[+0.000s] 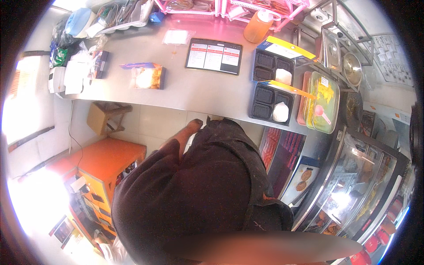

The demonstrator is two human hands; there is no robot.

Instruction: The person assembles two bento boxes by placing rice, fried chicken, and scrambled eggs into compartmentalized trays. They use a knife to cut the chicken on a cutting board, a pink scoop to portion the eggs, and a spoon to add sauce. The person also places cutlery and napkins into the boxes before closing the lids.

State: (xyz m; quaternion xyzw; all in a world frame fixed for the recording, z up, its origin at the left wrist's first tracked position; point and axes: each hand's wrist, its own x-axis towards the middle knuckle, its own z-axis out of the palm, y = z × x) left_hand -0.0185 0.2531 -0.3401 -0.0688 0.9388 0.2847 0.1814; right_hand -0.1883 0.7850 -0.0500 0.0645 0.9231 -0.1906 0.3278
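My dark-clothed body (207,190) fills the lower middle of the view. My left hand (193,126) sticks out past a dark sleeve, low in front of the steel counter (194,90), close to its near edge. It touches nothing that I can make out, and its fingers are too small and blurred to read. My right hand is hidden. Nearest on the counter are two black compartment trays (265,95) (264,59), each with a white mound of rice, and a dark tablet (214,55) showing a menu.
A bottle of orange liquid (257,25) stands at the back. A green lidded tub (324,101) with yellow food and a pink spoon sits right. A glass display case (353,176) holds fried food. An orange cabinet (101,161) and a wooden stool (106,115) stand left.
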